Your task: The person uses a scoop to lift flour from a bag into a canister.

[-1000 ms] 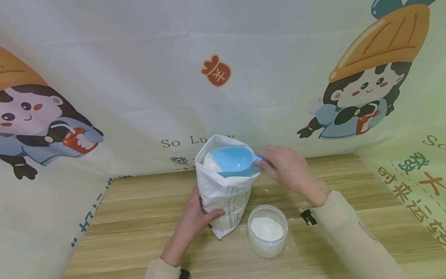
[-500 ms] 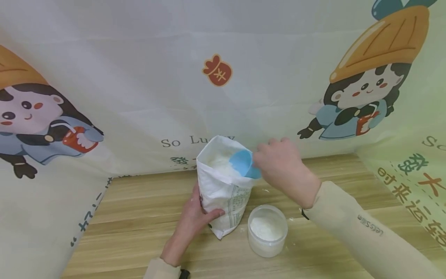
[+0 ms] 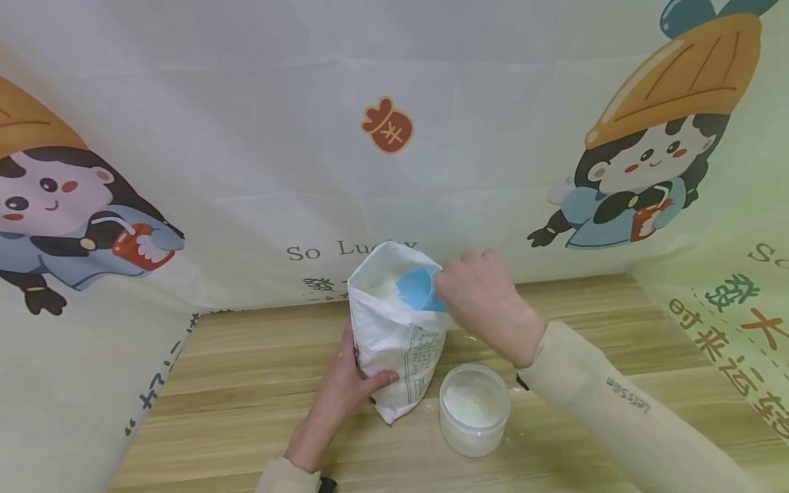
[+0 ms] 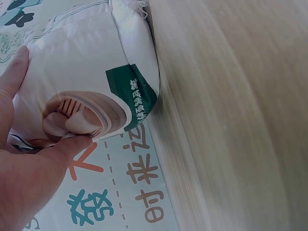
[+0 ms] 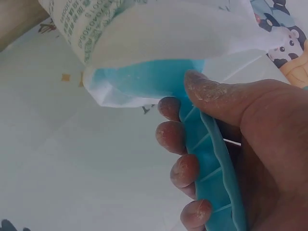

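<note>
A white bag (image 3: 394,349) of white powder stands tilted with its top open, and a picture of a steamer basket (image 4: 86,115) is printed on one side. My left hand (image 3: 345,383) grips the bag low on its left, thumb across the front. My right hand (image 3: 483,298) holds a blue scoop by its ribbed handle (image 5: 207,159), fingers curled round it. The scoop's bowl (image 3: 416,289) is inside the bag's mouth, against the powder. White dust marks the right thumb (image 5: 211,94). Right of the bag stands a clear round jar (image 3: 474,438) with white powder (image 3: 471,404) in it.
The wood-grain tabletop (image 3: 246,383) carries specks of spilled powder near the jar. Behind it and at both sides hangs a printed white cloth (image 3: 277,137) with cartoon figures and lettering, close behind the bag.
My right hand has turned over and the scoop, earlier level and showing its full bowl across the bag's mouth, now dips into the bag. The left hand and jar have stayed put.
</note>
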Action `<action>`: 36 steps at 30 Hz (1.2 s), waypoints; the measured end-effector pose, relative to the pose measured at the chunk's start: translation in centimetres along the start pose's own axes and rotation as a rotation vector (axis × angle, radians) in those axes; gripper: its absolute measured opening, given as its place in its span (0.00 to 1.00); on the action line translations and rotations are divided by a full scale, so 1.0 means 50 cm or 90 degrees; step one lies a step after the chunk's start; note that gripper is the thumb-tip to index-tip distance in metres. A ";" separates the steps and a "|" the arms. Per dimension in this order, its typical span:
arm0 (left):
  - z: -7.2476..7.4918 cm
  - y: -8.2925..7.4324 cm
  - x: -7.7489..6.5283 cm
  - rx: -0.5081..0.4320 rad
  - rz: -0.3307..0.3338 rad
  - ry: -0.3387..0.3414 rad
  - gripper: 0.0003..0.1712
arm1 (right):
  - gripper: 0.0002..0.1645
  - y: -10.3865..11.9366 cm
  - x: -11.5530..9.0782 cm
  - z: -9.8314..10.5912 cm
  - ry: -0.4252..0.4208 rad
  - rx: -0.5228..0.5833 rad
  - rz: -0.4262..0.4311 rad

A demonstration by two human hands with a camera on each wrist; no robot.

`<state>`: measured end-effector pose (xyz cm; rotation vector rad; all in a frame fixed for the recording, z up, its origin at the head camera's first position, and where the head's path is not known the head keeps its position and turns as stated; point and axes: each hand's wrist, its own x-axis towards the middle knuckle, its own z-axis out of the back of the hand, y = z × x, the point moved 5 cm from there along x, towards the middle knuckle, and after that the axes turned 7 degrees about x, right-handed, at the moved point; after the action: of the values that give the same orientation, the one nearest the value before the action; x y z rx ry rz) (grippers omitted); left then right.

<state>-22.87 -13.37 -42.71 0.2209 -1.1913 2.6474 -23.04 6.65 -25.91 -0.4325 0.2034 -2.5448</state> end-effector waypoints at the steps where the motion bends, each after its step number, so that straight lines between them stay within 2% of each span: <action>1: 0.000 0.000 0.000 0.001 0.001 0.001 0.72 | 0.08 0.000 0.001 -0.005 0.004 0.006 -0.001; 4: -0.001 -0.001 -0.001 0.000 0.002 0.004 0.72 | 0.06 0.004 0.004 -0.016 0.001 0.024 0.004; 10: -0.002 0.001 -0.003 -0.007 0.002 0.005 0.71 | 0.13 0.009 0.008 -0.034 -0.014 0.054 0.013; 18: -0.002 0.001 -0.002 -0.013 -0.005 0.004 0.71 | 0.18 -0.005 0.014 -0.069 0.024 0.108 -0.006; 29: -0.002 -0.002 -0.002 -0.015 -0.004 0.005 0.69 | 0.16 -0.039 -0.005 -0.084 0.001 0.225 -0.034; 36: -0.002 0.000 -0.003 -0.017 -0.001 0.006 0.68 | 0.17 -0.059 -0.019 -0.086 -0.047 0.283 -0.042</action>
<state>-22.72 -13.30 -42.84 0.2032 -1.2222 2.6267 -25.20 9.88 -29.50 -0.3588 -0.4041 -2.5325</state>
